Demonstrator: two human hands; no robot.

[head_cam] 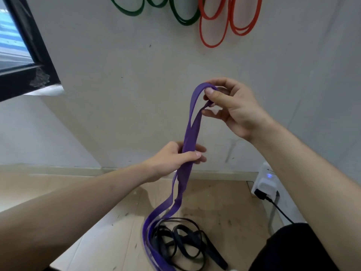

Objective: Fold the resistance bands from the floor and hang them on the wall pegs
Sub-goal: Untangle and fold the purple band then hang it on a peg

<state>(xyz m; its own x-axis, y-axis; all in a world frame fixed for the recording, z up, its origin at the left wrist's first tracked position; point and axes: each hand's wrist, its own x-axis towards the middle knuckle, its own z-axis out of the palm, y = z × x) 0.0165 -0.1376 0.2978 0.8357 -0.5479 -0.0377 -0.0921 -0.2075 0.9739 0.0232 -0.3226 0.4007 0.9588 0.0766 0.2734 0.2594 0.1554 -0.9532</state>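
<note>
Purple, flat rubber resistance band [190,133]: looks light, limp, a bit grippy; best taken at the loop's bend. Right hand [232,106] pinches the top fold between thumb and fingers. Left hand [175,159] closed loosely round both strands lower down. Tail trails to the floor [109,237] beside tangled black bands [183,245], near the wall edge.

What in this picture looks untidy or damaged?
The black bands lie in a tangled heap on the floor, not hung like the green bands and red bands. The window frame's lower corner looks chipped.
</note>
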